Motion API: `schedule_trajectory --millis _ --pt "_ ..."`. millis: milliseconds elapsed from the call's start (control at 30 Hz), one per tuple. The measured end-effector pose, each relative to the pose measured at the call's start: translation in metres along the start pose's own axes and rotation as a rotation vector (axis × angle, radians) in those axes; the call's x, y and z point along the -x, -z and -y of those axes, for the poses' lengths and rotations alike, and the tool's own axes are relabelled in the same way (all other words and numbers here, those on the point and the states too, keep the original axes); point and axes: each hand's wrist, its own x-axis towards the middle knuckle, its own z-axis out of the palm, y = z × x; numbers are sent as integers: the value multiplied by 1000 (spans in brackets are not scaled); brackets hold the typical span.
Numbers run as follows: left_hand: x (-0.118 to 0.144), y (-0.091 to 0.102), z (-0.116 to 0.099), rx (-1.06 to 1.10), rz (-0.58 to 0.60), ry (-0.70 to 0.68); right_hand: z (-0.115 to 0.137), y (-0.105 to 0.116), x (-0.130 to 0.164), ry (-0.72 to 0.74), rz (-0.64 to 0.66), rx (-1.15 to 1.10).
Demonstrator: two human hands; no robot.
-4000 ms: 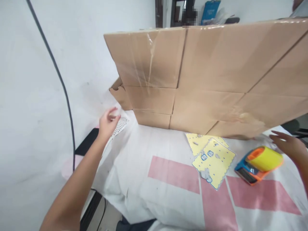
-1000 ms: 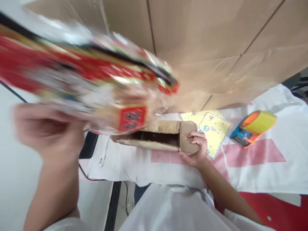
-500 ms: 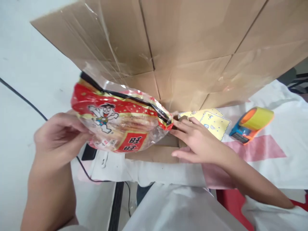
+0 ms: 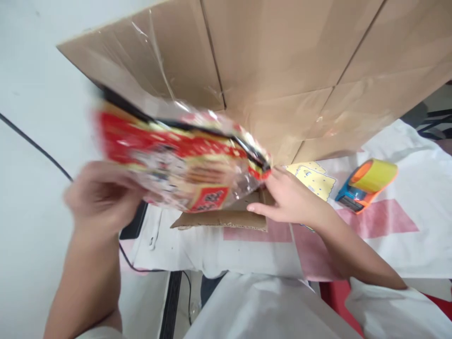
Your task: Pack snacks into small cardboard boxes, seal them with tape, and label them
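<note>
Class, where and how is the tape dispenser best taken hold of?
Probably around the yellow roll, coming from above and the right: there the roll's curved outside rises uncovered, while the blue end of the tape dispenser faces left.

head camera | faces forward, steeply down | seemingly close above cloth (image 4: 247,254)

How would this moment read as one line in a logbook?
left hand: holding snack bag | right hand: at bag's other end | small box: open, partly hidden by bag | tape dispenser: on cloth
</note>
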Motion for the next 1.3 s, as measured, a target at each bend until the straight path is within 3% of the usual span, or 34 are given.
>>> schedule_trajectory --millis 67,100,167,267,400,467,533,600,767,867,933,1033,1100,1200,1267,1300 --pt "-1 -19 3 -34 386 -137 -4 -1 0 -17 -43 -93" --pt "0 -31 3 -59 574 -150 -6 -2 1 -23 -52 -139" --pt "7 -56 0 -109 842 -72 -9 -3 2 -37 -45 -213" --pt "22 -93 -3 -163 1043 -2 -12 -5 3 -75 -31 -264" --pt "32 -117 2 -180 1105 -13 -14 -6 2 -85 -79 -296" --pt "34 -116 4 -136 1084 -20 -15 -7 1 -41 -155 -319" --pt "36 -106 1 -187 990 -6 -17 -8 0 5 -266 -372" --pt "39 -90 -4 -337 829 50 -19 -10 -1 -10 -393 -459" --pt "69 -36 -3 -580 375 187 -27 -19 -6 -224 -636 -750" --pt "107 -18 10 -336 129 334 -28 -32 -9 -255 -688 -992" --pt "136 -18 19 -29 175 388 -26 -44 -9 -191 -726 -1060" --pt "166 -34 21 74 358 428 -19 -57 -8 -27 -658 -909" --pt "174 -47 16 42 341 422 -13 -59 -9 75 -517 -687" --pt "171 -69 8 38 136 440 -7 -57 -11 150 -268 -459" --pt "165 -82 7 -10 -38 505 -8 -57 -12 66 -173 -431" --pt "163 -87 8 -39 -114 537 -10 -59 -12 -2 -190 -434"
